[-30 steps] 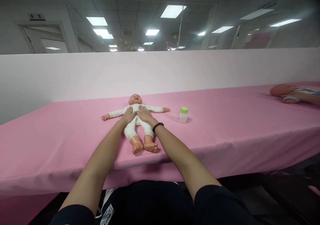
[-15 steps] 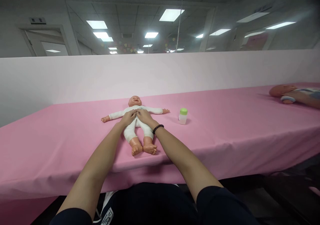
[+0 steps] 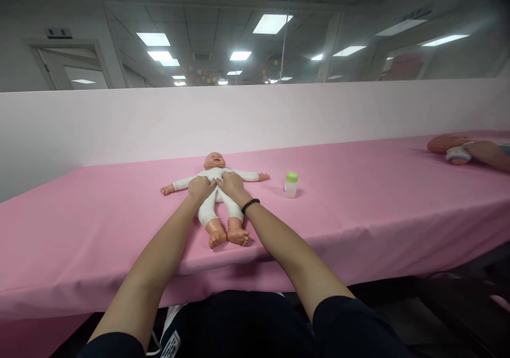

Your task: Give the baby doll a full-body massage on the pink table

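Note:
A baby doll (image 3: 207,209) in a white suit lies on its back, head away from me, arms spread and legs toward me. My left hand (image 3: 201,188) is closed on the left side of its torso, fingers curled. My right hand (image 3: 233,185), with a dark beaded bracelet (image 3: 251,204) at the wrist, grips the right side of the torso. My thumbs come close together over the middle of the belly. Some fingertips are hidden. A small bottle (image 3: 291,186) with a green cap stands upright to the right of the doll, touched by neither hand.
The table under the doll has a pink cover (image 3: 338,198), with its front edge close to my body. Behind it runs a low white wall (image 3: 255,116) with glass above. At the far right, another person's arm (image 3: 490,155) reaches over a second doll (image 3: 442,144).
My hands have moved slightly apart, from fingers lying toward the middle of the torso to curled round its sides. At the far right, the other person's arm has moved over the second doll.

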Tool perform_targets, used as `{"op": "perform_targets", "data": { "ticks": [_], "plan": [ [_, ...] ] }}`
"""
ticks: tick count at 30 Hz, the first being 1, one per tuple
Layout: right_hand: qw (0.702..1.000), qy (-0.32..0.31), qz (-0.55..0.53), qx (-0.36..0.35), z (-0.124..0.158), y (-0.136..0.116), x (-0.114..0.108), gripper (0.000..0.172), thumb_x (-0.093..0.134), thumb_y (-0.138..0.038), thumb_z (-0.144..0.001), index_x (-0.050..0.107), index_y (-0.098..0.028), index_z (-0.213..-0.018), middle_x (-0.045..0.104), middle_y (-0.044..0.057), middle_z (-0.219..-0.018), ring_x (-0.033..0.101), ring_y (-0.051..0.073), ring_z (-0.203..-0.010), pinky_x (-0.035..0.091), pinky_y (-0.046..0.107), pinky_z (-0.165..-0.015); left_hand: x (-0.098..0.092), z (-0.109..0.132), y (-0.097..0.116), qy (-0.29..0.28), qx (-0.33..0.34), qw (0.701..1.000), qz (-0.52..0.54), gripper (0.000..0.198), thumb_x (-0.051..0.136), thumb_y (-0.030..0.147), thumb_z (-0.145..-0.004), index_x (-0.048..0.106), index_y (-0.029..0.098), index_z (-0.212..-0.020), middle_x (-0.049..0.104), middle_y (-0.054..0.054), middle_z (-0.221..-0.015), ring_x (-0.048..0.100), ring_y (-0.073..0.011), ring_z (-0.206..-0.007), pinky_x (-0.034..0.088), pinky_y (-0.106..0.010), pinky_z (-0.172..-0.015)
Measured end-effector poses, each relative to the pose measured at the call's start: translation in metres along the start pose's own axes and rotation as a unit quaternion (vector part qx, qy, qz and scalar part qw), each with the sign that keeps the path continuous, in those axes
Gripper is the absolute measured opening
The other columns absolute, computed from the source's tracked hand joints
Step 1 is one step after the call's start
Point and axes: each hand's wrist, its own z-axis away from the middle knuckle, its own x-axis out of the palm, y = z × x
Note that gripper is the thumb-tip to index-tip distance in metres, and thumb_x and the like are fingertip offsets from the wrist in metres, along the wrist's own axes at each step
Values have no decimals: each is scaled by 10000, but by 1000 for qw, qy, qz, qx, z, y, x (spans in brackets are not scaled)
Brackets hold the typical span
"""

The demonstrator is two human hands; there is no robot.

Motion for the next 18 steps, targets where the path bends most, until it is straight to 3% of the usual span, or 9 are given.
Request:
{"op": "perform_targets", "data": {
  "ticks": [3, 7, 10, 13, 15, 18],
  "plan": [
    [997, 5, -38, -61, -1, 3, 2, 284, 489, -257, -965, 745, -134, -956, 727, 142, -1015, 663, 244, -981, 458, 315, -908, 2, -2, 2, -3, 63, 998, 15, 413, 407, 358, -955, 739, 113, -977, 728, -214, -1026, 677, -333, -1033, 487, -439, -935],
    [983, -29, -124, -134, -7, 11, 13, 377, 408, -191, -987, 668, -182, -1261, 665, 72, -1285, 604, 185, -1182, 414, 279, -1052, 12, -10, -5, -35, 153, 984, 86, 439, 336, 276, -986, 620, 174, -1306, 638, -111, -1358, 581, -216, -1258, 417, -349, -1091],
    [984, -92, -104, -113, -12, 15, 20, 491, 361, -245, -1023, 472, -136, -1489, 428, 97, -1549, 387, 206, -1441, 265, 331, -1205, 20, -16, -14, -66, 169, 975, 127, 465, 335, 254, -981, 539, 161, -1389, 495, -128, -1515, 401, -228, -1444, 287, -398, -1200],
    [988, -133, -68, -43, -13, 15, 20, 602, 320, -346, -1044, 285, -75, -1580, 200, 133, -1644, 171, 273, -1538, 161, 435, -1246, 22, -17, -17, -70, 126, 984, 105, 402, 402, 279, -964, 591, 157, -1297, 522, -172, -1474, 373, -291, -1458, 265, -464, -1195],
    [992, -110, -68, -13, -11, 13, 16, 658, 365, -408, -1026, 307, -28, -1560, 249, 184, -1620, 226, 296, -1520, 220, 430, -1225, 19, -14, -16, -56, 96, 990, 90, 382, 417, 324, -970, 617, 140, -1238, 581, -204, -1389, 446, -323, -1397, 313, -476, -1154],
    [996, -42, -68, 34, -6, 10, 10, 569, 470, -469, -965, 620, -41, -1309, 602, 223, -1334, 567, 308, -1253, 434, 362, -1041, 12, -7, -10, -29, 52, 997, 55, 422, 389, 395, -982, 679, 110, -1095, 681, -233, -1169, 582, -360, -1228, 402, -473, -1052]
  ]
}}
